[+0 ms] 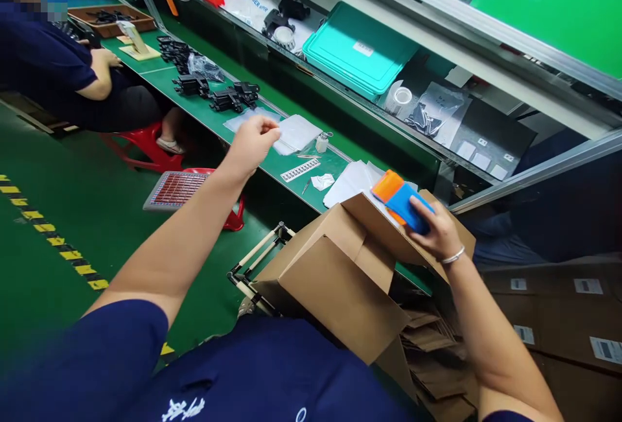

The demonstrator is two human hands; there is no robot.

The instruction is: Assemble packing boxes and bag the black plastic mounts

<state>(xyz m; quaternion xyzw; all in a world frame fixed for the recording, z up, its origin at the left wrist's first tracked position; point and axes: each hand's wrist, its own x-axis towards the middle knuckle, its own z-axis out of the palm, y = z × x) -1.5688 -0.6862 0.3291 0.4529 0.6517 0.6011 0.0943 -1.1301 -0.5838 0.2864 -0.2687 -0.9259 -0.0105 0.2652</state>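
Observation:
My right hand (pixel 435 231) grips a blue and orange tape dispenser (pixel 401 198) above the raised flap of an open cardboard box (pixel 340 292). The box is in front of my body, and folded cardboard pieces (pixel 432 363) show inside or behind its lower right side. Over the bench edge, my left hand (pixel 255 143) is closed in a pinch; whatever is between its fingers, if anything, cannot be made out. Behind that hand lie clear plastic bags (pixel 296 133). White sheets (pixel 352 182) rest on the bench behind the box flap.
Black parts (pixel 233 96) sit along the green bench (pixel 272 166). A small bottle (pixel 321 142) and a label strip (pixel 300 170) lie nearby. A teal bin (pixel 359 46) is on the shelf. A co-worker (pixel 63 78) sits at left, near a red stool (pixel 236 218) bearing a tray.

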